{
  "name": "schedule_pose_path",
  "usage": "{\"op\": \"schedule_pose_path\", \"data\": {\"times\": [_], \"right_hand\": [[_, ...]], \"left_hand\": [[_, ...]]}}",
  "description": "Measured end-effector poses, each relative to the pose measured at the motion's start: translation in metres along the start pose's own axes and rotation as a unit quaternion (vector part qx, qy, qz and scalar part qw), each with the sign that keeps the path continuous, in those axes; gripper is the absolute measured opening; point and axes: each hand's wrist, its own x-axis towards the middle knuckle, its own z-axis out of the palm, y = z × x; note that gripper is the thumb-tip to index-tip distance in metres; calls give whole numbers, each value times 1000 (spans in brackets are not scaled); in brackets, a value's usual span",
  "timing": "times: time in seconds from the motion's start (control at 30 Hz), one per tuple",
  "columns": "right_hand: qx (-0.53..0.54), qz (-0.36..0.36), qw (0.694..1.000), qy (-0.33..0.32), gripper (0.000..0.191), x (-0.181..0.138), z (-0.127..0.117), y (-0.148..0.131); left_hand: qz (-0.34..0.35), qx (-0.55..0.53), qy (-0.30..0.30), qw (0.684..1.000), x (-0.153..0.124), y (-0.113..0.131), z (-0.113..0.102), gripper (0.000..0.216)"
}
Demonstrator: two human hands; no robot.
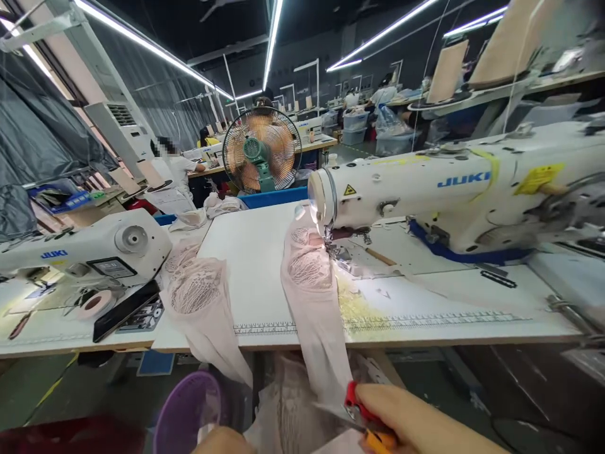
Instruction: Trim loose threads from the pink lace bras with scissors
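Note:
My right hand [401, 410], at the lower right, is closed round scissors with red and orange handles [352, 398]. Their blades point left, in front of pale pink fabric with lace [321, 328]. That piece runs from under the sewing machine's needle down over the table's front edge. My left hand [224, 441] shows only in part at the bottom edge, beside a purple basket [163, 416]; its fingers are mostly out of frame. Between my hands hangs more pale lace fabric [288, 403], slightly blurred.
A white JUKI sewing machine [406, 183] stands on the white table [255, 277], with a second sewing machine [85, 246] at left. Another lace piece [198, 296] drapes over the front edge. A dark phone-like slab [125, 312] and a tape roll [97, 304] lie left. A fan [262, 151] stands behind.

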Motion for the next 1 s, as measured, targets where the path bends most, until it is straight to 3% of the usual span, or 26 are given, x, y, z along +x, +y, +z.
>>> {"op": "schedule_pose_path", "data": {"times": [0.17, 0.27, 0.37, 0.47, 0.6, 0.83, 1.0], "right_hand": [[-19, -3, 1000, -22, 23, 21, -10, 2], [-10, 7, 999, -34, 25, 23, -9, 5], [8, 5, 999, -47, 26, 19, -12, 1], [28, -6, 997, -75, 25, 17, -15, -6], [32, -22, 995, -95, 24, 21, -20, -11], [-28, -9, 996, -87, 13, 31, -31, -4], [2, -6, 997, -76, 20, 37, -33, -2]], "left_hand": [[-32, 8, 15, 999, -33, 28, -24, 14], [-72, 90, 28, 993, -24, 38, -31, 15], [-42, 134, 53, 989, -5, 52, -26, 24], [48, 45, 90, 994, 12, 77, -13, 38], [128, -39, 165, 977, 30, 109, 6, 19], [56, -199, 191, 960, 42, 111, 13, 15], [52, -260, 188, 946, 41, 106, 11, 17]]}}
